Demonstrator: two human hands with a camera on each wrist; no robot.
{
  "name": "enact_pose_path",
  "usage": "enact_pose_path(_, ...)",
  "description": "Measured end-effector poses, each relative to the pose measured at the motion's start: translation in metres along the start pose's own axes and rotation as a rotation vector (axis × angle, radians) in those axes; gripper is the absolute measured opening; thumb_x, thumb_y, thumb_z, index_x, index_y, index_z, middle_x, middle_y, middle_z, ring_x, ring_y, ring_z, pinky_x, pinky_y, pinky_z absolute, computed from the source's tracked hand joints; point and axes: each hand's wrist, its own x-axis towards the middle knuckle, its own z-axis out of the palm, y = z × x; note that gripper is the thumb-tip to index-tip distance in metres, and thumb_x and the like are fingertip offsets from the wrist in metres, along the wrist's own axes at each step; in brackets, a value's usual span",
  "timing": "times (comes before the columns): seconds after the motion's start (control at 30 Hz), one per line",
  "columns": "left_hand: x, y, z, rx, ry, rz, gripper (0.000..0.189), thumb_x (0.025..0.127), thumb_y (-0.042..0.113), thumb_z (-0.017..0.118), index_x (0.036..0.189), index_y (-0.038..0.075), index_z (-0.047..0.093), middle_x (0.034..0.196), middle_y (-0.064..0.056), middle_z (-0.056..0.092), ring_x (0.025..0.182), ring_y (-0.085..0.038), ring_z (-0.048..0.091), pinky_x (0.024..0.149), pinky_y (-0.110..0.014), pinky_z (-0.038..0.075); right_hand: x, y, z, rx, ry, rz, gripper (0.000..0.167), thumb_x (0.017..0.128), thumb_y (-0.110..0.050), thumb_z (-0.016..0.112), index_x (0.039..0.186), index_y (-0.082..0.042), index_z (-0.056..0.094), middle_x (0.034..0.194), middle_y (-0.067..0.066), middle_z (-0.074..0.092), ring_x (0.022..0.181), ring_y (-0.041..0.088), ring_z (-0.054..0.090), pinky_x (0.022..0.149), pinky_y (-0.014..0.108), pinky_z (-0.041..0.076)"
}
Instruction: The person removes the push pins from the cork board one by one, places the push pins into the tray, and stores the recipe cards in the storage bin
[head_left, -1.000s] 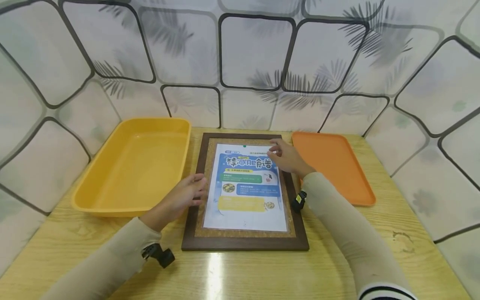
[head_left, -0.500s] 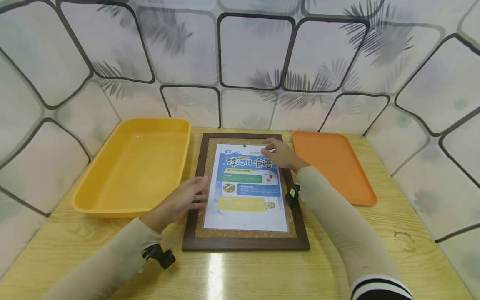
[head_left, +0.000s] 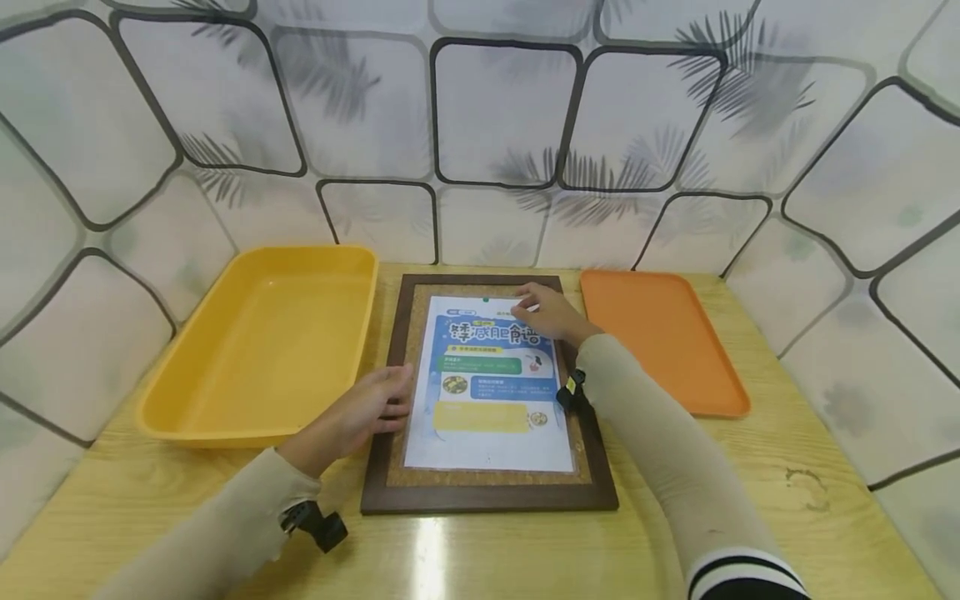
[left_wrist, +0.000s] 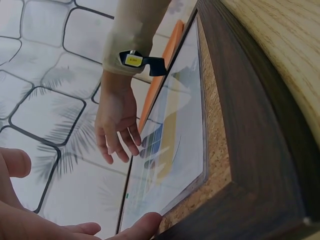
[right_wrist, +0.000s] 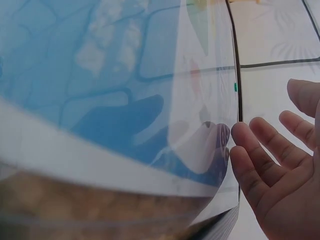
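Observation:
A cork board (head_left: 420,333) with a dark brown wooden frame (head_left: 489,498) lies on the table. On it is a glossy printed sheet (head_left: 487,446), with a small green pin (head_left: 485,299) at its top edge. My right hand (head_left: 553,314) hovers over the sheet's upper right corner, fingers loosely bent and holding nothing. In the right wrist view its fingers (right_wrist: 255,155) are reflected in the glossy surface. My left hand (head_left: 360,417) is at the board's left side, fingers extended over the frame. Whether those fingertips touch the board cannot be made out.
To the left stands a deep yellow tray (head_left: 262,435), close to my left forearm. A flat orange tray (head_left: 660,342) lies beyond the right side of the board. Behind everything rises a patterned wall covering (head_left: 502,117). The wooden table (head_left: 525,558) extends in front.
My right hand has moved left over the sheet, closer to the green pin. My left hand has barely moved. The head view has tilted up slightly.

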Motion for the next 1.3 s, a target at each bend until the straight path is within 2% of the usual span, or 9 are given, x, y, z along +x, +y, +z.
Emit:
enact_pose_path(0.17, 0.002, 0.003, 0.0, -0.007, 0.018, -0.005, 0.072, 0.103, 0.044, 0.038, 0.148, -0.006, 0.014, 0.145, -0.036, 0.027, 0.129, -0.049, 0.037, 0.102, -0.054, 0.039, 0.006, -0.005, -0.004, -0.01, 0.035, 0.015, 0.046, 0.098, -0.033, 0.056, 0.138, -0.012, 0.047, 0.128, 0.014, 0.057, 0.115, 0.033, 0.054, 0.1, 0.05, 0.041)
enact_pose_path(0.47, 0.001, 0.009, 0.001, -0.016, 0.043, -0.09, 0.075, 0.103, 0.047, 0.035, 0.15, -0.007, 0.011, 0.147, -0.037, 0.023, 0.129, -0.049, 0.037, 0.098, -0.055, 0.042, 0.015, -0.011, -0.004, -0.016, 0.023, 0.009, 0.047, 0.098, -0.032, 0.057, 0.139, -0.012, 0.046, 0.129, 0.014, 0.057, 0.115, 0.032, 0.055, 0.099, 0.048, 0.042)
enact_pose_path(0.57, 0.001, 0.009, 0.0, -0.051, 0.048, -0.094, 0.074, 0.104, 0.047, 0.033, 0.15, -0.007, 0.01, 0.146, -0.038, 0.023, 0.129, -0.049, 0.036, 0.101, -0.054, 0.04, 0.019, -0.011, -0.003, -0.011, 0.012, 0.01, 0.047, 0.098, -0.032, 0.057, 0.138, -0.011, 0.047, 0.13, 0.015, 0.056, 0.116, 0.032, 0.054, 0.099, 0.048, 0.043)
enact_pose_path(0.73, 0.0, 0.006, -0.002, -0.113, 0.052, -0.095, 0.08, 0.101, 0.056, 0.025, 0.15, -0.006, 0.013, 0.143, -0.039, 0.026, 0.126, -0.051, 0.037, 0.103, -0.054, 0.038, 0.025, -0.009, 0.0, 0.033, 0.02, -0.021, 0.042, 0.097, -0.028, 0.059, 0.134, -0.009, 0.05, 0.127, 0.014, 0.058, 0.114, 0.032, 0.055, 0.097, 0.047, 0.044)
enact_pose_path(0.9, -0.001, 0.005, -0.003, -0.124, 0.054, -0.103, 0.083, 0.1, 0.06, 0.022, 0.149, -0.006, 0.016, 0.14, -0.038, 0.029, 0.122, -0.05, 0.04, 0.101, -0.053, 0.04, 0.031, -0.009, 0.006, 0.061, 0.04, -0.029, 0.039, 0.096, -0.024, 0.062, 0.13, -0.008, 0.053, 0.123, 0.013, 0.059, 0.112, 0.031, 0.056, 0.095, 0.045, 0.046)
enact_pose_path(1.1, -0.002, 0.003, -0.001, -0.156, 0.048, -0.119, 0.087, 0.098, 0.064, 0.025, 0.15, -0.004, 0.014, 0.142, -0.038, 0.025, 0.123, -0.051, 0.037, 0.098, -0.056, 0.042, 0.034, -0.014, 0.012, 0.041, 0.04, -0.055, 0.038, 0.093, -0.019, 0.066, 0.127, -0.006, 0.056, 0.119, 0.013, 0.061, 0.11, 0.03, 0.057, 0.095, 0.043, 0.046)
enact_pose_path(1.3, -0.004, 0.002, 0.0, -0.189, 0.035, -0.123, 0.088, 0.097, 0.065, 0.027, 0.152, -0.002, 0.013, 0.144, -0.037, 0.02, 0.125, -0.051, 0.032, 0.094, -0.059, 0.043, 0.038, -0.018, 0.015, -0.039, 0.051, -0.044, 0.033, 0.093, -0.018, 0.066, 0.124, -0.008, 0.059, 0.115, 0.009, 0.063, 0.107, 0.025, 0.058, 0.096, 0.042, 0.044)
